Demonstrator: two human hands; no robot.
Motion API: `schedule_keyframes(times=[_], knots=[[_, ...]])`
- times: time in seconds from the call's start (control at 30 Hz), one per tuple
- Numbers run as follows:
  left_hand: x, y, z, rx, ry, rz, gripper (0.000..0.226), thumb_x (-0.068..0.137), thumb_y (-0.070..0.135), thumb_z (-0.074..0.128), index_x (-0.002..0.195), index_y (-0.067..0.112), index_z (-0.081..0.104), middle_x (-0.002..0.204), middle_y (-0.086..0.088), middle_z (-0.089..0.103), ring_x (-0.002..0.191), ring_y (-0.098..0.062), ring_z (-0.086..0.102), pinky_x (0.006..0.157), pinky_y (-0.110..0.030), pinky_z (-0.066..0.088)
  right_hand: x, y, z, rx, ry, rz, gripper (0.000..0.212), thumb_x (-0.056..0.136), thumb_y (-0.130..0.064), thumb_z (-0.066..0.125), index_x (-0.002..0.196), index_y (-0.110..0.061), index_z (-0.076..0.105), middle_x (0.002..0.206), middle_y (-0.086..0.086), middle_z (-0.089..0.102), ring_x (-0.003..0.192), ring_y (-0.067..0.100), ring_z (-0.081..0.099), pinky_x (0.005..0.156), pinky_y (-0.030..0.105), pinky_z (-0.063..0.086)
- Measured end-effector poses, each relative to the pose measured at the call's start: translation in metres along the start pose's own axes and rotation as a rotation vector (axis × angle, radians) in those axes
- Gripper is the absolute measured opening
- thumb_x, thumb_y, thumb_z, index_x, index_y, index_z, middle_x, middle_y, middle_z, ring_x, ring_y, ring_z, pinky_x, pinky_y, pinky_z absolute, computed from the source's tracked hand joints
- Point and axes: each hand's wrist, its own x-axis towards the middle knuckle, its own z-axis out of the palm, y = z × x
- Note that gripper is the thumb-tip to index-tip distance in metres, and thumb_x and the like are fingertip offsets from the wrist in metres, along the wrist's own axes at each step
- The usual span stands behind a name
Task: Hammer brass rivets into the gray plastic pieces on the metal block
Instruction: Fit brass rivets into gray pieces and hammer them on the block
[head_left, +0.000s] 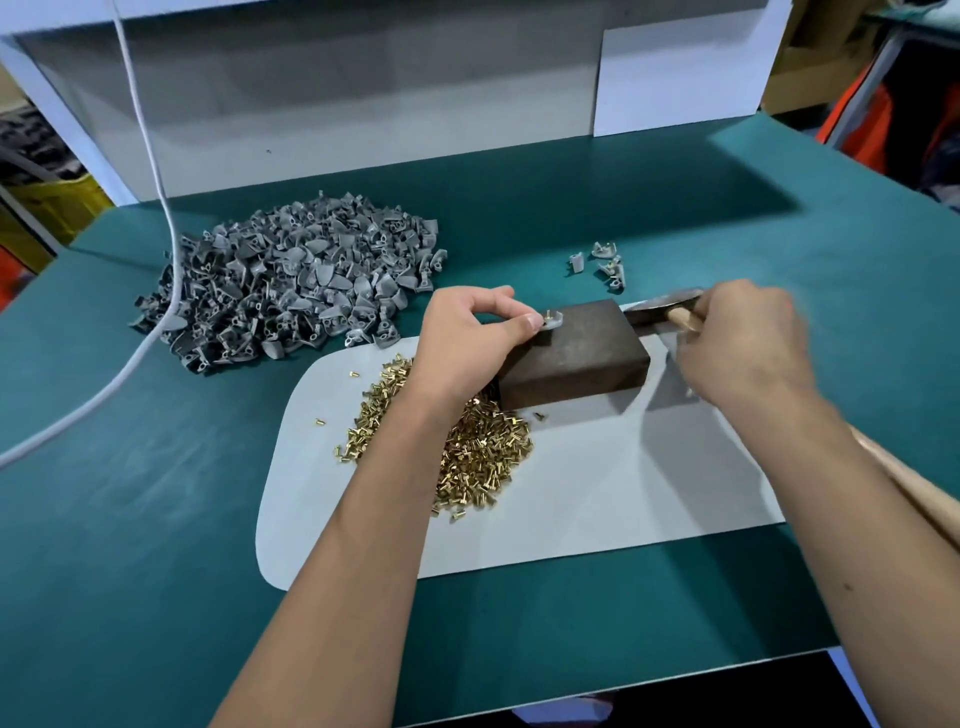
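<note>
A dark metal block (576, 353) lies on a white sheet (597, 499). My left hand (470, 338) pinches a gray plastic piece (554, 321) at the block's far left corner, with a brass rivet (548, 314) standing in it. My right hand (743, 343) grips a hammer's wooden handle just behind the head. The hammer head (662, 306) hovers blurred beyond the block's right end. A heap of brass rivets (478, 452) lies on the sheet under my left forearm. The big pile of gray plastic pieces (296, 286) sits at the left.
A few gray pieces (602, 265) lie apart behind the block on the green table (130, 519). A white cable (156, 322) hangs down across the big pile and runs off to the left. A white board (363, 104) stands along the table's back edge.
</note>
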Motion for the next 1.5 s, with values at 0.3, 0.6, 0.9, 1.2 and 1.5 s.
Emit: schedule_keyframes(times=[0.3, 0.6, 0.9, 1.2, 1.5], knots=[[-0.002, 0.002, 0.005, -0.06, 0.001, -0.015, 0.027, 0.082, 0.009, 0.082, 0.062, 0.027, 0.079, 0.115, -0.004, 0.073, 0.114, -0.002, 0.067, 0.112, -0.037, 0.046, -0.007, -0.023, -0.007, 0.245, 0.127, -0.432, 0.023, 0.09, -0.02, 0.07, 0.113, -0.018, 0.073, 0.11, 0.009, 0.068, 0.107, 0.034, 0.061, 0.099, 0.038, 0.046], [-0.002, 0.004, 0.006, -0.086, -0.012, -0.005, 0.024, 0.085, 0.006, 0.078, 0.067, 0.022, 0.078, 0.115, -0.01, 0.074, 0.118, -0.003, 0.065, 0.113, -0.041, 0.046, -0.005, -0.046, -0.011, 0.157, 0.043, -0.849, 0.021, 0.09, -0.037, 0.072, 0.11, -0.029, 0.076, 0.101, -0.001, 0.067, 0.105, 0.028, 0.05, 0.091, 0.048, 0.045], [0.02, 0.024, 0.018, 0.272, 0.001, 0.102, 0.032, 0.086, 0.005, 0.061, 0.102, 0.024, 0.082, 0.13, -0.005, 0.069, 0.115, -0.01, 0.064, 0.098, -0.017, 0.049, 0.036, -0.048, -0.003, 0.151, 0.072, -0.784, 0.016, 0.09, -0.03, 0.075, 0.101, -0.02, 0.082, 0.092, 0.005, 0.071, 0.093, 0.029, 0.061, 0.082, 0.041, 0.049], [0.076, 0.056, 0.06, 0.898, -0.376, -0.043, 0.07, 0.083, 0.006, 0.037, 0.136, 0.046, 0.06, 0.112, -0.008, 0.063, 0.138, -0.036, 0.027, 0.109, -0.044, 0.041, 0.085, -0.043, 0.003, 0.189, -0.047, -0.328, 0.018, 0.082, -0.018, 0.081, 0.099, -0.024, 0.081, 0.089, 0.007, 0.072, 0.086, 0.028, 0.068, 0.084, 0.032, 0.057], [0.075, 0.045, 0.048, 0.762, -0.158, 0.082, 0.049, 0.086, 0.007, 0.05, 0.123, 0.029, 0.073, 0.119, -0.009, 0.072, 0.11, -0.033, 0.064, 0.085, -0.032, 0.056, 0.087, -0.04, -0.011, 0.22, -0.063, -0.335, 0.032, 0.084, -0.004, 0.07, 0.11, -0.021, 0.078, 0.103, 0.009, 0.076, 0.1, 0.025, 0.07, 0.095, 0.035, 0.056]])
